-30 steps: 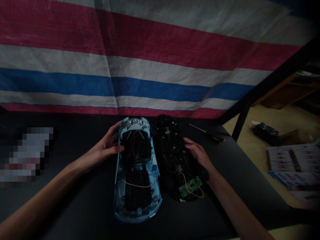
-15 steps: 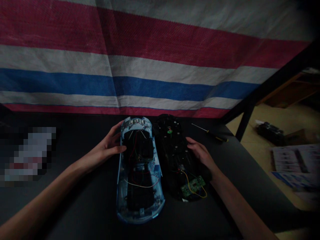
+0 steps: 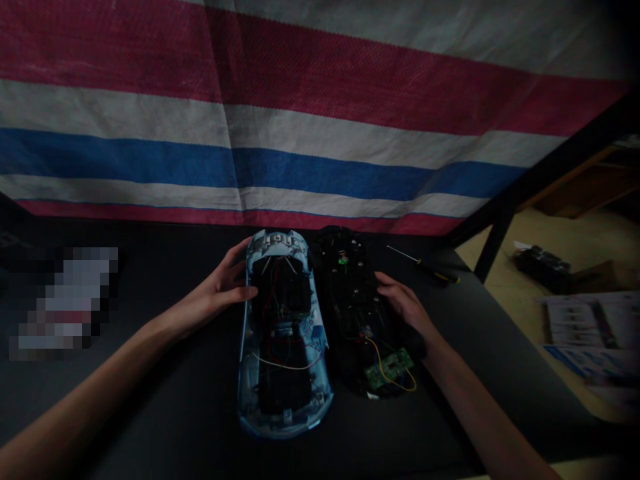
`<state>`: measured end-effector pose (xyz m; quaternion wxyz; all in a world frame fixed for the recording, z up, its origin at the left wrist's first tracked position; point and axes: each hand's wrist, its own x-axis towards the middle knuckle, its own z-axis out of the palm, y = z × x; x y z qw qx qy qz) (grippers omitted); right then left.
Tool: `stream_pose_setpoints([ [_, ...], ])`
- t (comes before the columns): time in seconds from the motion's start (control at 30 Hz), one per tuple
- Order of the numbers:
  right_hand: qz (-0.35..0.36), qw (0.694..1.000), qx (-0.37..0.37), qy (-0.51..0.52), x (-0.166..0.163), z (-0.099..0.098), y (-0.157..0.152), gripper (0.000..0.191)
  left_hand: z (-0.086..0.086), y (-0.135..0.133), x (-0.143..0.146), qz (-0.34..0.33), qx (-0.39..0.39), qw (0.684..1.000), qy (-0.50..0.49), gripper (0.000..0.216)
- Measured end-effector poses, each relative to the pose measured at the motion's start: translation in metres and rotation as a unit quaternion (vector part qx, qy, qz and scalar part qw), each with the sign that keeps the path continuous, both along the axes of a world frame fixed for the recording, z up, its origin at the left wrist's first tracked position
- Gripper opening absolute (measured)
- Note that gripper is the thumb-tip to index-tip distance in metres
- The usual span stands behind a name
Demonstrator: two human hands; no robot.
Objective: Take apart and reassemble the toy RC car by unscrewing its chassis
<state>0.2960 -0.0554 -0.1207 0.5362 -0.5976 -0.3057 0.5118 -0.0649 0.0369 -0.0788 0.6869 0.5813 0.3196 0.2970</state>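
Note:
A blue toy car body shell (image 3: 287,333) lies upside down on the black table, its dark inside and thin wires showing. My left hand (image 3: 231,283) grips its left edge, thumb over the rim and fingers along the outer side. Close on the right, nearly touching the shell, is a black toy car chassis (image 3: 353,300). A green circuit board (image 3: 390,369) with a looped yellow wire sits at the chassis's near end. My right hand (image 3: 404,303) holds the chassis by its right side; some of its fingers are hidden in the dark.
A screwdriver (image 3: 425,265) with a black and yellow handle lies right of the chassis. At left on the table (image 3: 500,347) is a blurred-out pale object (image 3: 75,293). A striped tarp (image 3: 300,120) hangs behind. Papers (image 3: 580,327) and a black object (image 3: 543,267) lie on the floor.
The view has shifted slightly, so everything on the table appears a little farther right. Both hands keep the same hold on the shell and chassis.

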Motion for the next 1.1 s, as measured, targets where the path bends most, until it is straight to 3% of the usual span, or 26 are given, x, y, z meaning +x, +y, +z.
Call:
stream_pose_setpoints([
  [0.17,0.034,0.999,0.008,0.001,-0.0003,0.0,-0.0016,0.039,-0.0006,0.0003,-0.0002,0.001,0.002,1.0,-0.004,0.09],
  [0.33,0.008,1.0,0.004,-0.012,0.003,-0.0038,-0.0013,0.041,-0.0001,0.0002,-0.0001,0.005,0.007,1.0,0.003,0.091],
  [0.77,0.018,1.0,0.001,-0.005,0.0028,-0.0068,0.0012,0.041,-0.0012,0.0013,-0.0009,-0.001,0.005,1.0,0.008,0.092],
  [0.9,-0.02,1.0,-0.013,-0.013,0.0035,-0.0083,0.0012,0.045,0.0008,-0.0013,0.0011,0.008,0.003,1.0,0.006,0.092],
  [1.1,-0.003,1.0,-0.009,-0.012,0.0027,-0.0043,-0.0004,0.044,0.0025,-0.0036,0.0019,0.009,0.003,1.0,0.004,0.093],
])
